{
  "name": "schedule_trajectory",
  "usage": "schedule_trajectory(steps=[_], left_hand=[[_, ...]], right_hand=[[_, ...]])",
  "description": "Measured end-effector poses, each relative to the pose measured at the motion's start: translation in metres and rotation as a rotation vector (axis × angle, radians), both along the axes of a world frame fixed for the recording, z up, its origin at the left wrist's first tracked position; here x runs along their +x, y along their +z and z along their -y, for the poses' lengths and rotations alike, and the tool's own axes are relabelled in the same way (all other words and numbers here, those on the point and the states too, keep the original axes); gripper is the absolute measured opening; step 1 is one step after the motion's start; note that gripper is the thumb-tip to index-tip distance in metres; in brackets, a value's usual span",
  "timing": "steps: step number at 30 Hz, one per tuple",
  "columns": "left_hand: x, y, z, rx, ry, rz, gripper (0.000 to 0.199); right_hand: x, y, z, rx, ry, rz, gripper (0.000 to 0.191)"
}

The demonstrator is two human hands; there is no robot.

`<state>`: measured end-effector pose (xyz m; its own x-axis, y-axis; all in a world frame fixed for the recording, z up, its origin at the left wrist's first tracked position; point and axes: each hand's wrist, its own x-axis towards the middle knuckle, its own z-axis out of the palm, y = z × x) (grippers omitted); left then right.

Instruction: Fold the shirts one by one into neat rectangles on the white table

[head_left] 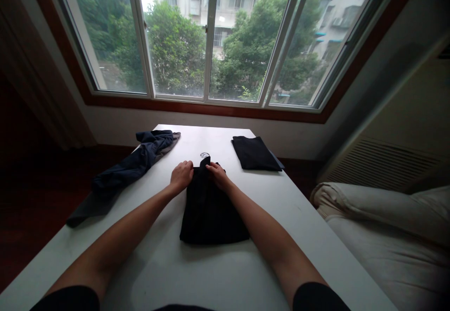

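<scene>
A black garment [214,217], folded into a narrow shape, lies on the white table [168,264] in front of me. Its upper edge is partly raised, and a thin cord [204,155] loops out beyond it. My left hand [182,176] is closed on the upper left corner of the cloth. With thumb and fingers, my right hand [217,175] pinches the raised fold near the top; its fingertips are partly hidden by the fabric. Which kind of garment it is, I cannot tell.
Along the table's left edge lies a crumpled heap of dark blue and grey clothes [130,165], partly hanging over. A folded black garment [256,153] rests at the far right, with bluish cloth under it. A pale sofa [383,226] stands to the right; a window [207,43] is ahead.
</scene>
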<state>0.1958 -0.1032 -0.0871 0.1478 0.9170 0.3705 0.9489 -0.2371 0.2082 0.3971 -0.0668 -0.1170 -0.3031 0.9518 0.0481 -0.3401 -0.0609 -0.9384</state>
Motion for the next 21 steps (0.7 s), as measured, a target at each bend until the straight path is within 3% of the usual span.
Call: schedule_trajectory(steps=[4,8,13,18,21], left_hand=[[-0.013,-0.009,0.002,-0.151,-0.003,0.082,0.015],[-0.021,-0.024,-0.003,-0.118,-0.085,0.231,0.024],[-0.029,-0.034,-0.011,-0.116,-0.048,0.346,0.033],[-0.031,-0.025,-0.005,0.004,0.043,0.484,0.032],[-0.019,-0.012,0.007,0.059,-0.034,0.474,0.03]], right_hand=[[-0.003,0.006,0.005,0.063,-0.028,0.023,0.027],[-0.013,0.014,0.011,0.185,-0.048,0.074,0.021],[-0.02,0.019,0.014,0.285,0.045,0.247,0.013],[-0.003,0.022,0.003,0.393,-0.13,0.409,0.007],[0.015,0.016,-0.008,0.524,-0.222,0.535,0.01]])
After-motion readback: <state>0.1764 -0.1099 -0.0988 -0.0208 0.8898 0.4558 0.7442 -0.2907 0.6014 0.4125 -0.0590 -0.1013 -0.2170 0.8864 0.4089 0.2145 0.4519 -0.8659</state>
